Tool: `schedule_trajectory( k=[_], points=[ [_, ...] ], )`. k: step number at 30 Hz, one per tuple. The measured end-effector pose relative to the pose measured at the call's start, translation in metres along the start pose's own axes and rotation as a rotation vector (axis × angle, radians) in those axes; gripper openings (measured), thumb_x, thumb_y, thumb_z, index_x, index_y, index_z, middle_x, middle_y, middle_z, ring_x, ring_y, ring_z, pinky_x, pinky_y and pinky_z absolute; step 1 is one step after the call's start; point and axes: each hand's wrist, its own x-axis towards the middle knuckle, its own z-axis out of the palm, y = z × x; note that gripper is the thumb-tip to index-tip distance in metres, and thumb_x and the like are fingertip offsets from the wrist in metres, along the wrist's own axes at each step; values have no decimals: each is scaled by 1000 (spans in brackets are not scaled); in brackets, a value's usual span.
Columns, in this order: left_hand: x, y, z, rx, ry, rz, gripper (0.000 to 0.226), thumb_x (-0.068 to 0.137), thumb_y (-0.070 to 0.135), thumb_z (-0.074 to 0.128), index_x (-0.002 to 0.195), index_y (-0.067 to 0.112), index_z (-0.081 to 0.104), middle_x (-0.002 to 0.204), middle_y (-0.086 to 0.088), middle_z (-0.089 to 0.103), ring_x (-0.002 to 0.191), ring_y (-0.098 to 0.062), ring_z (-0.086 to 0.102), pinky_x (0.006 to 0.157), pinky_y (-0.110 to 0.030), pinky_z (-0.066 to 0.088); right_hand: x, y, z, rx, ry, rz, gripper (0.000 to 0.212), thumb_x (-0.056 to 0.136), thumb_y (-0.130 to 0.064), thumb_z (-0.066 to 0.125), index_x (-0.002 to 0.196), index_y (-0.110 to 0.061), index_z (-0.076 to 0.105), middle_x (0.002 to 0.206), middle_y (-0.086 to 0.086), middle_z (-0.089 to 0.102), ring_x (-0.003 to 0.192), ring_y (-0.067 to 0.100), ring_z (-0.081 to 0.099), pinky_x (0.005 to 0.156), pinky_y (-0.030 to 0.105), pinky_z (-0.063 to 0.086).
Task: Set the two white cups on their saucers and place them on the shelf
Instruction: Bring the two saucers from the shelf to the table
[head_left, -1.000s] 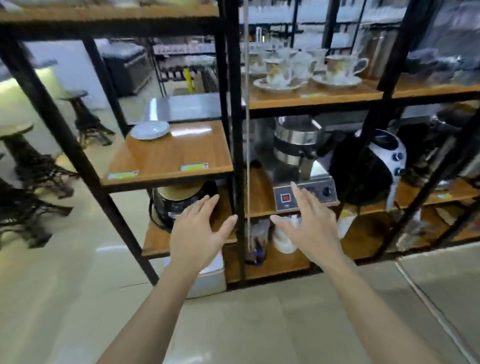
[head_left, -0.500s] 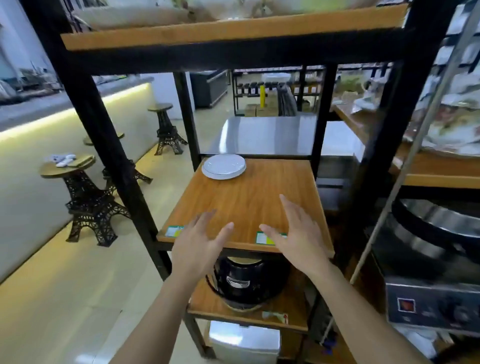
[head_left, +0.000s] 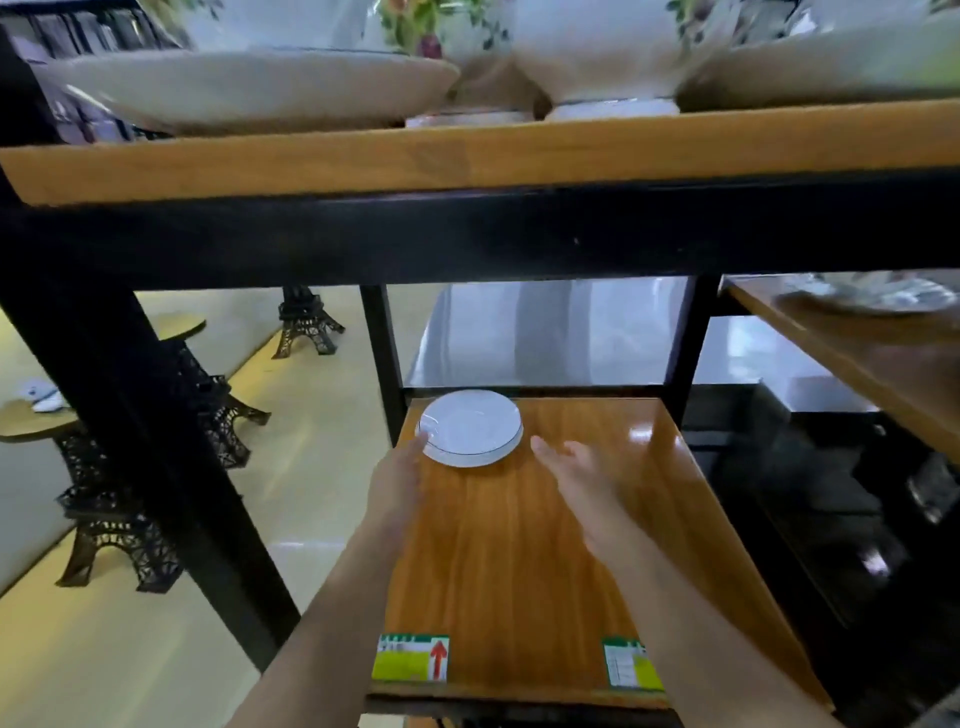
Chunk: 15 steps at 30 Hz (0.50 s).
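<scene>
While both arms reach over the wooden shelf, the left hand, fingers loosely spread, touches the left rim of the white saucers stacked at the back left, and the right hand hovers open-palmed just beside them.

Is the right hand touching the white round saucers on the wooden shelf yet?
Apart. The head view shows a strip of bare wooden shelf between the right hand fingertips and the white round saucers.
</scene>
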Motion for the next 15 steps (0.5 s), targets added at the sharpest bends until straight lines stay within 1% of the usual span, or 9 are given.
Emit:
schedule_trajectory(
  k=[1, 2, 3, 4, 5, 8, 9, 12, 15],
  points=[
    [10, 0, 0, -136, -17, -84, 40, 87, 39, 55, 113, 10, 62, 111, -11, 65, 94, -24, 64, 73, -35, 52, 9, -3, 4, 141, -27, 72, 86, 75, -62, 61, 143, -19, 30, 147, 10, 39, 131, 30, 41, 106, 47, 35],
    [20, -2, -1, -246, -21, -170, 52, 86, 41, 54, 125, 7, 53, 121, -12, 59, 109, -26, 58, 86, -38, 49, 18, -5, 7, 277, -52, 129, 87, 73, -59, 65, 142, -16, 32, 146, 14, 40, 130, 31, 42, 106, 46, 35],
    [29, -5, -3, -331, -23, -237, 63, 85, 43, 54, 134, 5, 43, 135, -15, 49, 124, -29, 47, 101, -41, 41, 26, -7, 10, 392, -77, 171, 89, 71, -56, 69, 142, -16, 33, 146, 17, 40, 131, 33, 42, 107, 45, 35],
    [37, -6, -5, -395, -31, -278, 71, 85, 45, 53, 141, 5, 33, 146, -16, 38, 134, -29, 36, 110, -42, 32, 32, -8, 13, 462, -99, 196, 91, 69, -53, 71, 143, -17, 32, 146, 20, 38, 132, 33, 41, 108, 45, 34],
    [45, -7, -7, -436, -33, -293, 76, 86, 45, 52, 144, 5, 26, 151, -16, 30, 139, -29, 29, 114, -43, 26, 37, -9, 16, 491, -131, 196, 91, 69, -49, 71, 144, -20, 29, 148, 21, 35, 134, 33, 38, 109, 45, 32],
    [58, -3, -7, -501, -23, -291, 76, 88, 45, 49, 147, 7, 19, 154, -15, 26, 142, -28, 24, 116, -42, 20, 51, -10, 26, 529, -182, 226, 70, 86, -33, 59, 147, -27, 23, 154, 19, 25, 140, 30, 30, 114, 46, 26],
    [61, -2, -6, -511, -38, -282, 74, 88, 45, 48, 147, 9, 20, 154, -14, 27, 141, -28, 24, 115, -42, 20, 55, -12, 28, 553, -186, 236, 71, 86, -34, 59, 147, -25, 23, 154, 19, 24, 140, 30, 29, 115, 46, 24],
    [69, -1, -2, -472, -96, -270, 70, 90, 50, 43, 147, 14, 23, 151, -13, 34, 137, -31, 31, 113, -46, 23, 65, -16, 31, 599, -184, 230, 92, 71, -53, 67, 147, -22, 25, 153, 16, 27, 140, 31, 28, 113, 47, 23],
    [73, -2, -3, -346, -67, -263, 72, 88, 53, 45, 145, 14, 26, 143, -15, 42, 129, -34, 41, 105, -48, 33, 70, -16, 32, 587, -150, 238, 90, 74, -56, 66, 146, -18, 27, 152, 13, 32, 138, 31, 33, 110, 48, 29]
  ],
)
